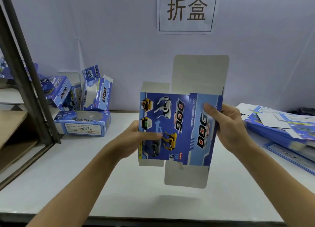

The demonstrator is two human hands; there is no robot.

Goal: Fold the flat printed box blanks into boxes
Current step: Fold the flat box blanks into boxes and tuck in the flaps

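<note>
A dark post (25,69) leans at far left; beside it folded boxes (81,107) are heaped on the white table (102,175) against the wall. At centre the left hand (134,138) pinches the left edge of a flat blue blank (177,127), held upright above the table. The right hand (226,124) grips its right edge, thumb on the print. A sign (186,10) hangs above; a stack of blanks (281,131) lies at right
</note>
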